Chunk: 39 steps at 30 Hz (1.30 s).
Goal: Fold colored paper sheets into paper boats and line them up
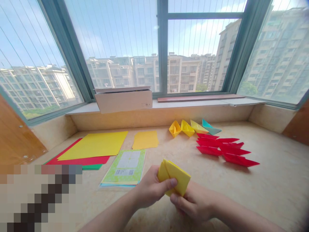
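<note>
A folded piece of yellow paper is held up off the counter between both hands. My left hand grips its left side, the thumb pressed flat on the front face. From below and the right, my right hand pinches the lower edge, its thumb at the bottom corner. The fingers behind the paper are hidden. Several red paper boats stand to the right of the hands. Beyond them sit yellow paper boats, a pale yellow one and a blue-green one.
Large yellow sheets lie over red and green sheets at the left. Smaller yellow-orange squares and a green-patterned paper pack are nearer the middle. On the window ledge stands a white box, beside a long brown board.
</note>
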Each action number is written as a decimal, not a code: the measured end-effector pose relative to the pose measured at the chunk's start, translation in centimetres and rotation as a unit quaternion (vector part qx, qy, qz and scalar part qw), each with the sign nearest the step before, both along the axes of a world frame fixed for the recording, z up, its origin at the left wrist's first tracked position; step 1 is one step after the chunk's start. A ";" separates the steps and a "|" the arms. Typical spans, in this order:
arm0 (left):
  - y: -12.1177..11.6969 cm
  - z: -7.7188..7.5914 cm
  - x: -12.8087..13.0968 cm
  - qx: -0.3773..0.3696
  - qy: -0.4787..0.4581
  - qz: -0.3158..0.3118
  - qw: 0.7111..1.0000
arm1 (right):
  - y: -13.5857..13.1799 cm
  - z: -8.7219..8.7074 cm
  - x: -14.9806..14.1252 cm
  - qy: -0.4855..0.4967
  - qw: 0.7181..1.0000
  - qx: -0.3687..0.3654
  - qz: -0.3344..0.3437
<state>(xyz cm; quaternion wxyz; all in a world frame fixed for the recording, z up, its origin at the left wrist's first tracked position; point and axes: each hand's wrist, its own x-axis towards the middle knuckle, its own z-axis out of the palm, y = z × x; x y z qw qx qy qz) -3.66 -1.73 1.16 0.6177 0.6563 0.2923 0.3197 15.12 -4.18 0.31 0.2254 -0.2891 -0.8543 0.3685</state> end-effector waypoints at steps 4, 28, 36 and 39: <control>0.5 -0.6 0.0 0.003 0.011 0.027 1.000 | -0.1 0.4 -0.5 0.010 0.993 -0.117 -0.032; 0.6 -0.8 0.5 0.078 0.119 0.102 0.984 | 3.8 -1.9 1.3 0.132 0.971 -0.102 -0.172; 0.5 -0.5 0.8 0.065 0.115 0.123 0.984 | 3.8 -1.1 1.4 0.101 0.967 -0.050 -0.227; 0.5 -0.5 1.0 0.117 0.137 0.145 0.973 | 3.5 -0.8 1.3 0.090 0.968 -0.033 -0.233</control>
